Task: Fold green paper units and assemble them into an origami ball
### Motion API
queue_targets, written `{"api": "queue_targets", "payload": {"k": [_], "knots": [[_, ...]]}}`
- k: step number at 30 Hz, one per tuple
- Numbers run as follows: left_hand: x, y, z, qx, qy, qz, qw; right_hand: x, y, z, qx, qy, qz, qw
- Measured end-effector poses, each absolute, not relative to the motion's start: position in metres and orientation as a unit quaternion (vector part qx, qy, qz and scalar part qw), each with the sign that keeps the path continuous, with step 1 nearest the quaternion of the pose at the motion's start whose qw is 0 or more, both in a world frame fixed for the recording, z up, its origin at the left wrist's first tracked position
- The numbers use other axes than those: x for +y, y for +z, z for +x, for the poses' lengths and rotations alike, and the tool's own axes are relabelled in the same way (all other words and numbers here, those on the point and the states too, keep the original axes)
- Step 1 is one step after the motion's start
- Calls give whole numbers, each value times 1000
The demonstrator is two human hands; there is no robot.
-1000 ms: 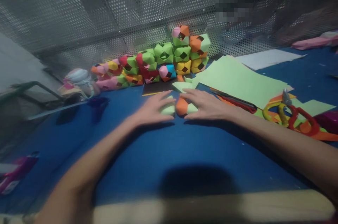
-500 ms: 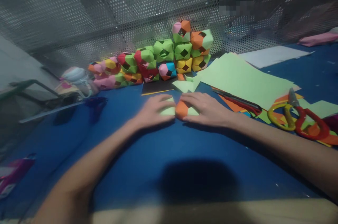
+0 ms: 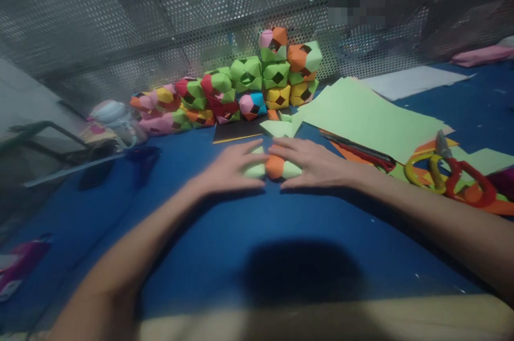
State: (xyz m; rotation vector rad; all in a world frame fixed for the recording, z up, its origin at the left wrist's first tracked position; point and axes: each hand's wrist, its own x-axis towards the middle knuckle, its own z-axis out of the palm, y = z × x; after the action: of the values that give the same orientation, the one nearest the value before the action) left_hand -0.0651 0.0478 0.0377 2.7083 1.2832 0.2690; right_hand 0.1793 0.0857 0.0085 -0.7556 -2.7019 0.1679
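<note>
Two folded origami paper cubes lie side by side on the blue tabletop, touching or nearly so. My left hand [image 3: 233, 167] is curved around the pale green paper cube [image 3: 255, 171], its fingers behind and the thumb in front. On the other side, my right hand [image 3: 311, 164] cups the orange and pale green paper cube [image 3: 275, 167], with the fingers over its top and the thumb low in front. My palms hide the outer sides of both cubes. A pale green folded paper piece [image 3: 277, 128] lies just behind my fingers.
Several colourful origami cubes [image 3: 247, 74] are stacked against the perforated metal screen [image 3: 193, 25]. On the right lie pale green paper sheets [image 3: 361, 111], a red utility knife [image 3: 373, 156], scissors [image 3: 468, 183] and paper scraps. A dark blue tool [image 3: 142, 161] sits at left, with a magenta object [image 3: 24, 266] nearer.
The two cubes have come closer together. My right thumb has moved slightly away from its cube, and the fingers of both hands look a little looser. The view has shifted slightly.
</note>
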Motion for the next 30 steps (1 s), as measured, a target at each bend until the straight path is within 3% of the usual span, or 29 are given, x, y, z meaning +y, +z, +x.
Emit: {"api": "queue_targets", "payload": {"k": [11,23,30], "knots": [[41,41,-62,454,126,879,69,63,13,172,-935,38,-301,185],[43,49,-70,422,44,901,87,77,16,178,-960,60,-229,150],[42,38,-65,438,59,896,54,65,16,171,-941,22,-286,180]]}}
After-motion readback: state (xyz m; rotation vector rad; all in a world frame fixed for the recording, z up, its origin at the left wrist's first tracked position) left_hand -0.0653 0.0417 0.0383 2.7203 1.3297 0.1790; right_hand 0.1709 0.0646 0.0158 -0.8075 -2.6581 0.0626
